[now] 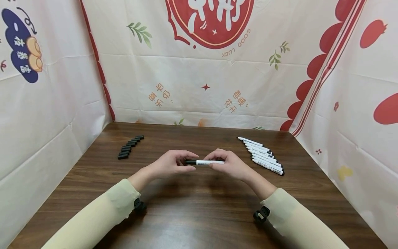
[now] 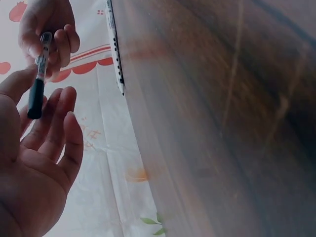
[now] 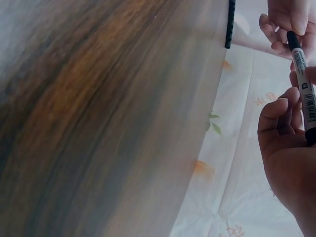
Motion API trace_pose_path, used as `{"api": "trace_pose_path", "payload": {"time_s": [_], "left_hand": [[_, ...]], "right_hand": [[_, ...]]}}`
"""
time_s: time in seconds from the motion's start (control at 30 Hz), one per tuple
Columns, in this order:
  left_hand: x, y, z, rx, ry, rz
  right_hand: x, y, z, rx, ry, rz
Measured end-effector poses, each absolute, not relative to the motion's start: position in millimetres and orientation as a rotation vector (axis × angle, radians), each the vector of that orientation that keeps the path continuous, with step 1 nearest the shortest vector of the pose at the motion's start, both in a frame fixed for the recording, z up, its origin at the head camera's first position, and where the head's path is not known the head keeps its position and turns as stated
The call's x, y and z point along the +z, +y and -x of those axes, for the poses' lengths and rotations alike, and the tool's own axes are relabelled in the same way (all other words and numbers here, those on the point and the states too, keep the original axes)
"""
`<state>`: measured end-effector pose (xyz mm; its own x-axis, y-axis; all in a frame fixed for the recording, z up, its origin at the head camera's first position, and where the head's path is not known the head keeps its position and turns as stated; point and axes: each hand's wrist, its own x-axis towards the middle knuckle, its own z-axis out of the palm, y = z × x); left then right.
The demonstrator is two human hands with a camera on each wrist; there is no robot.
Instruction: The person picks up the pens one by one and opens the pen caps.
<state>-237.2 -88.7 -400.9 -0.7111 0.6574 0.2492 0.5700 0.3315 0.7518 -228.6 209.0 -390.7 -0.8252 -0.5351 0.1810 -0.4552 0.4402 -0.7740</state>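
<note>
A white marker with a black cap (image 1: pixel 191 162) lies level between both hands above the table. My right hand (image 1: pixel 228 164) grips its white barrel (image 1: pixel 202 162) between thumb and fingers; in the right wrist view the barrel's printed label (image 3: pixel 302 74) shows. My left hand (image 1: pixel 169 164) is around the capped end, thumb below and fingers above, with a gap visible about the cap. In the left wrist view the left hand's fingers (image 2: pixel 69 143) are spread and loosely bent beside the cap (image 2: pixel 35 98).
Several black caps (image 1: pixel 125 152) lie in a slanted row at the left of the brown wooden table (image 1: pixel 186 211). Several white markers without caps (image 1: pixel 264 157) lie side by side at the right. Printed cloth (image 1: pixel 199 69) hangs behind and on both sides.
</note>
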Motion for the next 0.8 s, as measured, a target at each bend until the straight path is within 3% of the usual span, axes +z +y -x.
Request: {"api": "trace_pose_path", "payload": {"time_s": [0.43,0.8], "left_hand": [[-400.2,-83.6,231.2,1.542,2.647,-1.276],[-400.9,-81.9,235.3,1.474,2.805,-1.620]], "right_hand": [[-382.4,200.0,226.1,-1.507,2.356,0.844],[-378.4,197.0,226.5,-1.400,2.537,0.999]]}}
